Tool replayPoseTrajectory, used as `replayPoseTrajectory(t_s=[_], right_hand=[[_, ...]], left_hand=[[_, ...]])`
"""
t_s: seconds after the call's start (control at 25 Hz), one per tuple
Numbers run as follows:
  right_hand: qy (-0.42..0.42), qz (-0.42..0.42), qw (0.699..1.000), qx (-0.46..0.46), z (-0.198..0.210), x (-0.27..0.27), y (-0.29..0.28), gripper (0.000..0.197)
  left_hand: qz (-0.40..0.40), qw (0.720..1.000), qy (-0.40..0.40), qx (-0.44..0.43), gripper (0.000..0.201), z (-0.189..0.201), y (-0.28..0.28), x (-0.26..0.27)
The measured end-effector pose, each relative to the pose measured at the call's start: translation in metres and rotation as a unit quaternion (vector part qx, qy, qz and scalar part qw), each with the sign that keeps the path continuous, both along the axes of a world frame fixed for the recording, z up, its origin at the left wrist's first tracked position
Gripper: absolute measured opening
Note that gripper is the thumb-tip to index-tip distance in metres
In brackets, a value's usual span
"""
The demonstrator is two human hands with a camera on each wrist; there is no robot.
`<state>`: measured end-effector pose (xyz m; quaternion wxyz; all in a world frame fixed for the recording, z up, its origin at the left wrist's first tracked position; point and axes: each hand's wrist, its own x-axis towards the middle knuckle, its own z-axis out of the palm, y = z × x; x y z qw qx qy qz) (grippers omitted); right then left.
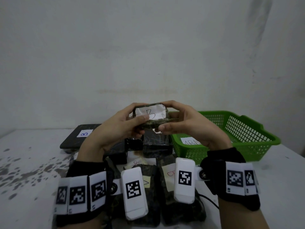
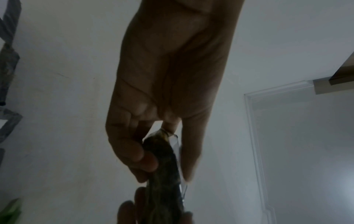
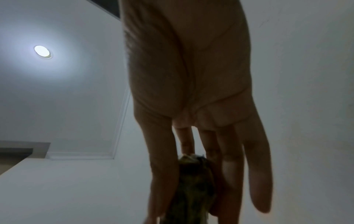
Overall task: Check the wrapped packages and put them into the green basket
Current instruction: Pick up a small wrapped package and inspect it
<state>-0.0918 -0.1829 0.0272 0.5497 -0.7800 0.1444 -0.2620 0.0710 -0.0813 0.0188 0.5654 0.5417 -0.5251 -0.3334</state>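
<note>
Both hands hold one small dark wrapped package (image 1: pixel 152 115) up above the table, its white label marked "B" facing me. My left hand (image 1: pixel 132 120) pinches its left end between thumb and fingers. My right hand (image 1: pixel 171 119) grips its right end the same way. The left wrist view shows the package (image 2: pixel 162 166) edge-on between the left hand's fingers (image 2: pixel 134 153). From the right wrist the package (image 3: pixel 193 181) appears between the right hand's fingers (image 3: pixel 162 166). The green basket (image 1: pixel 247 141) stands on the table to the right, just beyond my right hand.
Several more dark wrapped packages (image 1: pixel 155 144) lie piled on the table below my hands. A flat one with a "B" label (image 1: pixel 79 136) lies at the left. The white table (image 1: pixel 33 171) is stained at the left. A plain wall stands behind.
</note>
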Motion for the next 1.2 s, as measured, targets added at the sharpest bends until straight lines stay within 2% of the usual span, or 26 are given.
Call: replayPoseTrajectory(t_s=[0.12,0.36,0.52,0.64,0.8,1.2], right_hand=[[-0.008,-0.021,0.999,-0.026,-0.001,0.004,-0.002,0.043],[-0.048,-0.039,0.994,-0.087,0.0,0.004,-0.001,0.052],[-0.058,-0.082,0.988,-0.114,-0.005,0.009,-0.004,0.037],[-0.048,-0.097,0.989,-0.097,-0.005,0.009,-0.007,0.03],[-0.056,-0.088,0.992,-0.066,-0.005,0.009,-0.006,0.025],[-0.032,-0.111,0.993,-0.011,-0.008,0.016,-0.006,0.019]], left_hand=[[0.01,0.998,-0.061,-0.02,0.052,-0.001,-0.001,0.001],[0.048,0.993,-0.09,-0.065,0.046,0.001,-0.001,0.0],[0.073,0.991,-0.088,-0.072,0.045,-0.001,-0.005,0.002],[0.057,0.992,-0.087,-0.074,0.031,-0.002,-0.005,0.001],[0.076,0.986,-0.122,-0.084,0.031,-0.002,-0.007,0.002],[0.092,0.985,-0.131,-0.062,0.027,-0.001,-0.005,0.002]])
